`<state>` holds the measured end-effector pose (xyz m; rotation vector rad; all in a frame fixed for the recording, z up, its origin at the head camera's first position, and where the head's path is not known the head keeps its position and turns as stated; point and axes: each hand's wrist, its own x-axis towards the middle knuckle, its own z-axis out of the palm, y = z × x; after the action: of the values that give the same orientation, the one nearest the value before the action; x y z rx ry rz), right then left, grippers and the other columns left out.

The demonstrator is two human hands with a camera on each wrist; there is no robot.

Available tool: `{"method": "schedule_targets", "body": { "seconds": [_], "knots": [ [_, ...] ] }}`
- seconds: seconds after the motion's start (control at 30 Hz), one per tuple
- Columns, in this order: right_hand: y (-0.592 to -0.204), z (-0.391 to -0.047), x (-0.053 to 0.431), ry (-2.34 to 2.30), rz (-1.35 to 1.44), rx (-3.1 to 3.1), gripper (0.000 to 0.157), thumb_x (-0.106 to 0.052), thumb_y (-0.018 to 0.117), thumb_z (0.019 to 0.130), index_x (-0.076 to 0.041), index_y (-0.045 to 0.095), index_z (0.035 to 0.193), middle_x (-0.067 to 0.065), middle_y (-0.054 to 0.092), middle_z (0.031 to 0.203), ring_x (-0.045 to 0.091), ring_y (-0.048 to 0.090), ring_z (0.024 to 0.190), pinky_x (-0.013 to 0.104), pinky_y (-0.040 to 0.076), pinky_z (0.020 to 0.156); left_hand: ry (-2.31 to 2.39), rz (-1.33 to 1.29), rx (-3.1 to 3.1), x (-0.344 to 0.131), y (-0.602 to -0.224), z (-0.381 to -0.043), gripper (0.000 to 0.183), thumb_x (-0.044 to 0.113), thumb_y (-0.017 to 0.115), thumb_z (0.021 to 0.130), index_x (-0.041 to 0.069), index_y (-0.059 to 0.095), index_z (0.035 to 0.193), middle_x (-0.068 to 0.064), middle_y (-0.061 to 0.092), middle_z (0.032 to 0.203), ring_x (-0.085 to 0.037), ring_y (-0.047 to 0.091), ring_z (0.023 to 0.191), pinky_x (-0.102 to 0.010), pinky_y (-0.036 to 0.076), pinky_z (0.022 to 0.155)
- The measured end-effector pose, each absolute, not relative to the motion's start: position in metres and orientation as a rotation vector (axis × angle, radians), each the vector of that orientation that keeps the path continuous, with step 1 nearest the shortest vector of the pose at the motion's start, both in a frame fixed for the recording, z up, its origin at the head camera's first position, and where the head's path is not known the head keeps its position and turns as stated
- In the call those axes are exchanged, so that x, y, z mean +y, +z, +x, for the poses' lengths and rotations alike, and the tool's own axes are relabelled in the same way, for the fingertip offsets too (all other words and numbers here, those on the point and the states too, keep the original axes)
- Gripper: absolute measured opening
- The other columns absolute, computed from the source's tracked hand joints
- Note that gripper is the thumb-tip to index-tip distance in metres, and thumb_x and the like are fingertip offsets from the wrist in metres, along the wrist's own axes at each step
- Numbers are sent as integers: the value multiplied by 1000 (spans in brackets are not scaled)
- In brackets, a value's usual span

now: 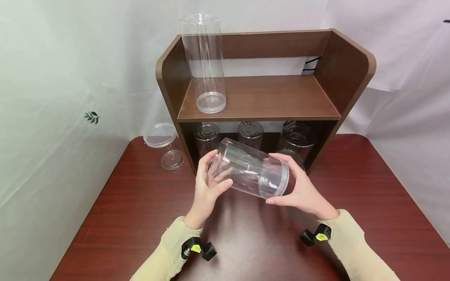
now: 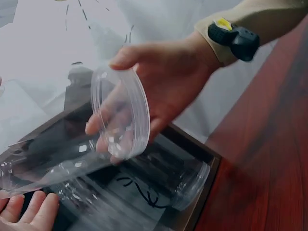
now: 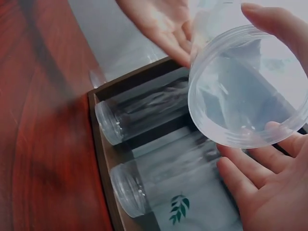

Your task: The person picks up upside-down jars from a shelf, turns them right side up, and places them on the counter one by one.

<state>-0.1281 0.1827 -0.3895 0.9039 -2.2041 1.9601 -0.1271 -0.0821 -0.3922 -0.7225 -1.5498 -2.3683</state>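
Both hands hold a clear plastic jar (image 1: 244, 168) tilted on its side, above the table and in front of the shelf. At its left, base end, the left hand (image 1: 207, 185) grips it with the fingers behind and the thumb in front. My right hand (image 1: 299, 191) holds the other end, thumb and fingers spread round the clear lid (image 1: 283, 177). In the right wrist view the lid (image 3: 195, 103) faces the camera, with right-hand fingers (image 3: 250, 168) along its rim. Through the clear wall nothing shows inside the jar.
A brown two-level shelf (image 1: 267, 97) stands at the table's back. One tall clear jar (image 1: 207, 70) is upright on its upper level, left side. Below are more clear jars, including one (image 1: 250, 130) mid-row. Another lidded jar (image 1: 172, 158) stands left of the shelf on the red-brown table (image 1: 140, 218).
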Motion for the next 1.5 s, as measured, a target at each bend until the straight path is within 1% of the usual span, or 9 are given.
{"method": "schedule_targets", "body": {
  "seconds": [0.1,0.27,0.37,0.5,0.6,0.8,1.13,1.33,1.5],
  "knots": [
    [-386,-128,186,1965,908,-2186,107,12,92,62,-8,39,152,18,50,142,33,56,121,36,57,91,-2368,-745,-1609,-87,-393,-129,96,26,86,84,-10,25,149,-13,40,141,-26,54,125,-41,48,105],
    [-381,-127,191,1983,875,-2188,107,16,89,62,-6,37,153,18,49,142,33,58,119,36,56,94,-2313,-699,-1709,-97,-392,-131,96,33,84,86,-5,27,153,-21,37,144,-32,49,129,-35,48,104],
    [-380,-127,194,1979,855,-2181,108,19,87,62,-4,34,153,22,47,143,33,57,122,34,53,98,-2244,-651,-1720,-104,-388,-133,92,32,82,87,-6,29,152,-28,36,145,-36,46,130,-38,47,106],
    [-379,-128,197,1957,850,-2150,110,23,85,61,-2,32,154,26,45,144,30,51,124,28,49,100,-2184,-602,-1678,-112,-381,-136,81,17,77,89,-8,31,150,-32,35,144,-38,47,130,-44,43,110],
    [-379,-127,198,1941,851,-2130,108,23,84,60,-1,34,153,21,46,142,27,48,123,25,47,98,-2158,-563,-1634,-119,-377,-138,75,13,76,90,-7,34,149,-29,39,143,-38,47,130,-43,42,110],
    [-381,-127,202,1932,845,-2120,105,24,85,60,2,36,150,18,48,139,27,48,120,24,47,95,-2090,-518,-1541,-133,-364,-144,83,31,86,85,-2,41,147,-22,46,139,-44,45,131,-41,37,114],
    [-380,-125,211,1918,823,-2103,106,25,83,61,2,35,153,18,48,141,24,48,124,22,47,98,-1930,-429,-1478,-156,-331,-159,69,12,85,84,1,48,142,-20,50,140,-36,46,132,-42,29,118],
    [-378,-123,217,1938,785,-2076,107,28,82,60,4,36,153,19,45,150,25,46,132,23,43,107,-1845,-360,-1514,-164,-310,-174,65,-1,80,84,3,50,141,-15,53,140,-30,50,131,-37,32,117],
    [-376,-121,223,1877,738,-2140,104,23,85,61,1,40,152,20,49,145,26,55,125,25,49,100,-1818,-330,-1543,-162,-297,-183,66,-2,81,82,2,50,141,-13,53,138,-28,51,130,-34,34,116]
  ]
}}
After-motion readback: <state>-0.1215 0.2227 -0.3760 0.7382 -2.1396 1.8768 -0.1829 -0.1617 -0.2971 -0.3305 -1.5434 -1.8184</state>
